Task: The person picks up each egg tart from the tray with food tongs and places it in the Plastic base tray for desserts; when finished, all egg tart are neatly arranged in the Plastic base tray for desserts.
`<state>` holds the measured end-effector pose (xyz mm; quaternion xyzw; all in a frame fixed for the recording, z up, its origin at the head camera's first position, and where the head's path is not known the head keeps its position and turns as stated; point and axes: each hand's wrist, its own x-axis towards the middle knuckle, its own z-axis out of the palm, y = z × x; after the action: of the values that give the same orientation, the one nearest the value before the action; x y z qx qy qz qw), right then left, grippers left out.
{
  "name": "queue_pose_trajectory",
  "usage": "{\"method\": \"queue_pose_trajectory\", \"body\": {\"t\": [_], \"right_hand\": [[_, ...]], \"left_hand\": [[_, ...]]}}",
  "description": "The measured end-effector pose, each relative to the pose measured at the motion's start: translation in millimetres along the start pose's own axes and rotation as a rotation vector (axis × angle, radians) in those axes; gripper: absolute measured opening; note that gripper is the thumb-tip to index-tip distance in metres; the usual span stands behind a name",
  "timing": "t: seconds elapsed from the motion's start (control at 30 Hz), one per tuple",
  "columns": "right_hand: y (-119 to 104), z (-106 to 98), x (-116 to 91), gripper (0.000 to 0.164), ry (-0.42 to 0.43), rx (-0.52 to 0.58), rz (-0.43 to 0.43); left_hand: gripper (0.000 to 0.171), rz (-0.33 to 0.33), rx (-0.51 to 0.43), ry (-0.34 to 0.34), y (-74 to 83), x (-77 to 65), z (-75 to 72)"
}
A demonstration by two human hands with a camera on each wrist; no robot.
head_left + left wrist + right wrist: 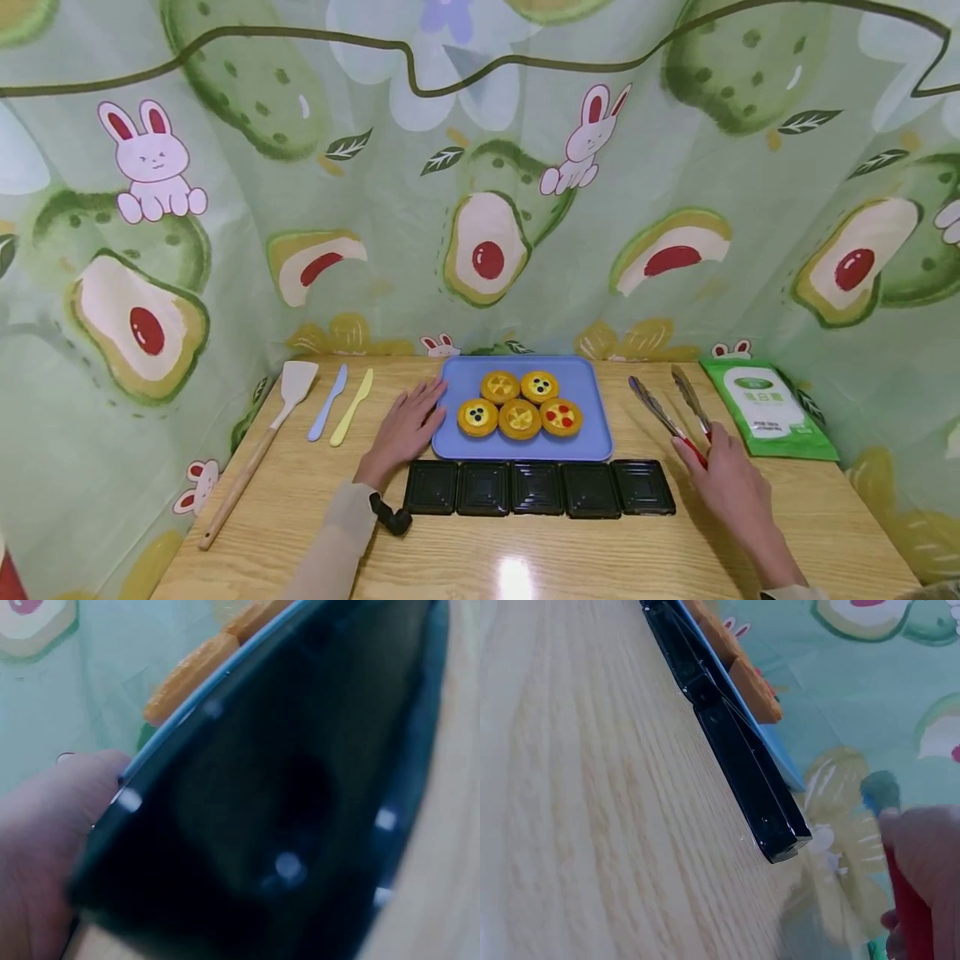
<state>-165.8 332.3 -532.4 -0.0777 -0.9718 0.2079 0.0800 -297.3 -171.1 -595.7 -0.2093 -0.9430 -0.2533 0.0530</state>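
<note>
At the left edge of the blue tray (588, 377), my left hand (403, 425) rests with its fingers extended. In the left wrist view part of that hand (52, 817) shows beside a black square container (247, 772). My right hand (731, 479) grips a pair of metal tongs (657, 407) by the red handles, to the right of the tray. The tongs' tips are spread apart, pointing toward the back, with nothing between them. Several small tarts lie on the tray, among them one with red topping (561, 417) and one with dark berries (477, 417).
Several black square containers (536, 488) stand in a row before the tray. On the left lie a spatula (258, 457) with a wooden handle, a blue knife (327, 404) and a yellow knife (352, 407). A green-and-white packet (768, 408) lies at the right. A patterned curtain surrounds the table.
</note>
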Motion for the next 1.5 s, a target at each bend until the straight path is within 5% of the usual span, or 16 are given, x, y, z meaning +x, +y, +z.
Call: {"method": "queue_pose_trajectory", "body": {"t": [0.17, 0.6, 1.03, 1.5], "right_hand": [[-11.9, -3.1, -2.2, 0.062, -0.003, 0.015, -0.057], [-51.8, -4.7, -8.1, 0.073, -0.049, -0.103, -0.244], [-76.0, 8.0, -3.3, 0.08, -0.129, -0.145, -0.271], [-78.1, 23.8, -0.5, 0.07, -0.097, -0.173, -0.323]], "left_hand": [[0.058, -0.004, -0.002, 0.005, -2.5, -4.5, -1.8], [0.059, -0.01, -0.001, 0.005, -5.3, -9.9, -7.4], [0.063, -0.013, 0.047, -0.029, -7.7, -3.4, 0.9], [0.061, 0.008, 0.033, -0.041, 0.8, -2.6, -4.4]]}}
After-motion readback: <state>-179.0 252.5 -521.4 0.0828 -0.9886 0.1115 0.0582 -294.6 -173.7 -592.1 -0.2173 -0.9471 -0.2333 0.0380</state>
